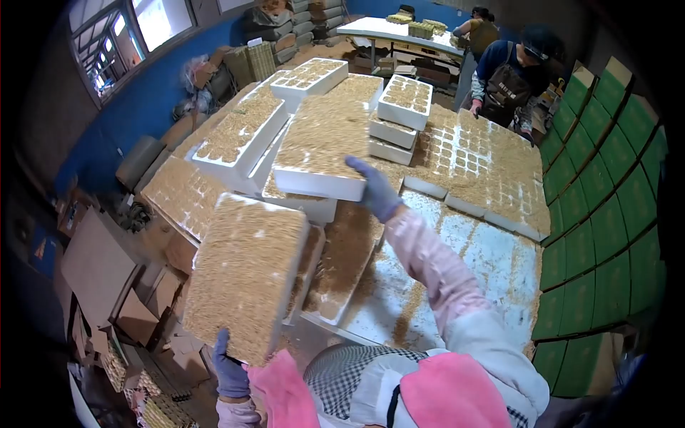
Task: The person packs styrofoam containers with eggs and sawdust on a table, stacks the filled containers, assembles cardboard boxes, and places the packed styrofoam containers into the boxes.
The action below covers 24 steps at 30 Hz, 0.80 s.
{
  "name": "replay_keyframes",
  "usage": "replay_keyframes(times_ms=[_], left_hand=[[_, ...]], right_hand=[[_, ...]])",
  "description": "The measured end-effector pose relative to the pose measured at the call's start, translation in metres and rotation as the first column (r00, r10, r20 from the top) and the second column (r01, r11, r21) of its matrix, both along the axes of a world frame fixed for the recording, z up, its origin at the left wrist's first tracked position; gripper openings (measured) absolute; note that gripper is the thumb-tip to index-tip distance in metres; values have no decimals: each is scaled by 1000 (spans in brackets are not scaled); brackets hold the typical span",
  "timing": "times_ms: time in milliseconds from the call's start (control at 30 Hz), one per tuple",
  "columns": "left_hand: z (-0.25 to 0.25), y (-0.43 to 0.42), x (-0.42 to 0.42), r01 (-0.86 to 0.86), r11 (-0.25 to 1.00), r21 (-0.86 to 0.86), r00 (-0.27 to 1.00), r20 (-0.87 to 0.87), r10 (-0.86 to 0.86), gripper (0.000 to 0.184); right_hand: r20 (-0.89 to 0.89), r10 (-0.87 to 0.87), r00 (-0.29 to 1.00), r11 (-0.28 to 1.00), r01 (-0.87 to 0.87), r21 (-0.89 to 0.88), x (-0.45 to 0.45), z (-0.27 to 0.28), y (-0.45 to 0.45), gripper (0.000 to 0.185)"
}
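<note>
Left hand (232, 374), purple-gloved: closed round the near edge of a white foam tray topped with tan granular fill (246, 278); one digit lies up over the edge, others hidden. That tray extends forward from the hand, its surface blurred.

Right hand (377, 191), likewise gloved, arm outstretched: gripping the near right corner of a second rectangular white foam tray, tan fill on top (328, 135). Fingertips on the rim; underside of the grip not visible. This tray runs forward and left from the hand.

Between the hands, lower: an elongated tray with dark brown contents (344, 260). Just forward of the right hand: a stack of small white foam trays (404, 103). To its right, nearer the body: a pale blue, scuffed tabletop (464, 267), crumbs scattered over it. Beyond that, forward-right: white trays with grids of round cells (457, 146), partly fill-covered. Far right of the right hand: stacked green boxes (599, 207). A co-worker in dark clothing (503, 85) leans over the gridded trays' far side.
</note>
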<state>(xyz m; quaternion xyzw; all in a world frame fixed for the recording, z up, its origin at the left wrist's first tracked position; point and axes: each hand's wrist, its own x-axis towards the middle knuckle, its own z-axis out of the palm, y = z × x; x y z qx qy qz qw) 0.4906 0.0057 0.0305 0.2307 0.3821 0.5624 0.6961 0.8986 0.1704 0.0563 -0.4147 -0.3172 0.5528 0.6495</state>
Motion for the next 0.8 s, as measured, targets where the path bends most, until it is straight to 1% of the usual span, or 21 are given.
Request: replay_keyframes(times_ms=[67, 100, 167, 200, 267, 300, 333, 367, 400, 433, 467, 500, 533, 567, 600, 633, 667, 700, 733, 767, 800], left_hand=[[3, 20, -12, 5, 1000, 3, 1000, 19, -5, 51], [2, 30, -17, 12, 1000, 0, 999, 41, -12, 51], [-12, 52, -23, 49, 999, -6, 996, 71, -48, 51], [-22, 62, -23, 68, 996, -53, 994, 89, -63, 52], [-47, 76, -22, 124, 987, -100, 991, 64, -118, 60], [-44, 78, -22, 170, 980, -108, 985, 60, -164, 60], [-30, 80, -21, 207, 957, -203, 977, -14, -214, 63], [-19, 82, -20, 243, 923, -298, 956, -86, -280, 66], [-12, 80, -27, 358, 886, -295, 904, -126, -408, 67], [-17, 82, -41, 464, 838, -288, 838, -163, -520, 68], [-43, 83, -72, 628, 736, -253, 759, -11, -651, 67], [-29, 73, -56, 599, 717, -357, 740, -96, -666, 60], [-14, 62, -41, 560, 691, -458, 709, -166, -685, 55], [31, 29, 2, 265, 755, -600, 640, -477, -603, 46], [10, 30, -7, 531, 638, -558, 517, -383, -765, 45], [-17, 31, -12, 747, 461, -479, 352, -304, -886, 45], [-30, 35, 22, 757, 447, -476, 341, -296, -892, 45], [-40, 33, 74, 787, 451, -420, 350, -298, -888, 52], [-46, 33, 133, 811, 456, -367, 359, -304, -883, 60], [-51, 38, 191, 831, 460, -313, 368, -311, -876, 68], [-55, 51, 252, 829, 472, -299, 385, -306, -871, 55]], right_hand=[[322, -82, 943, 996, 72, 44, -35, 2, 25, 45], [438, -79, 895, 997, 81, 15, -38, -15, 50, 43], [413, -116, 903, 993, 103, 54, -44, -27, 75, 45], [390, -150, 908, 988, 126, 88, -44, -31, 84, 48], [435, 37, 900, 978, 57, -202, -40, -20, 92, 48], [679, 113, 726, 969, 70, -236, -40, -4, 84, 53], [849, 194, 492, 952, 112, -283, -36, 16, 69, 59], [887, 151, 436, 965, 128, -227, -33, 25, 50, 65], [922, 108, 371, 976, 138, -170, -32, 23, 32, 70], [970, -37, 242, 988, 152, 0, -22, -7, 24, 73], [954, -101, 283, 985, 163, 56, -7, -20, 2, 75], [933, -164, 321, 978, 173, 112, 7, -33, -21, 76], [833, -164, 528, 978, 198, 66, 28, -26, -64, 77], [795, -134, 591, 970, 242, -17, 55, -54, -89, 74], [653, -101, 751, 934, 298, -199, 82, -63, -127, 73], [627, -122, 769, 914, 333, -231, 123, -108, -159, 65], [600, -147, 786, 893, 367, -262, 163, -152, -192, 58], [22, -454, 891, 665, 355, -658, 196, -154, -218, 37], [-115, -670, 733, 606, 452, -654, 220, -156, -246, 24], [-79, -668, 740, 597, 470, -650, 256, -178, -260, 32], [-42, -665, 746, 588, 488, -645, 292, -201, -274, 46]])
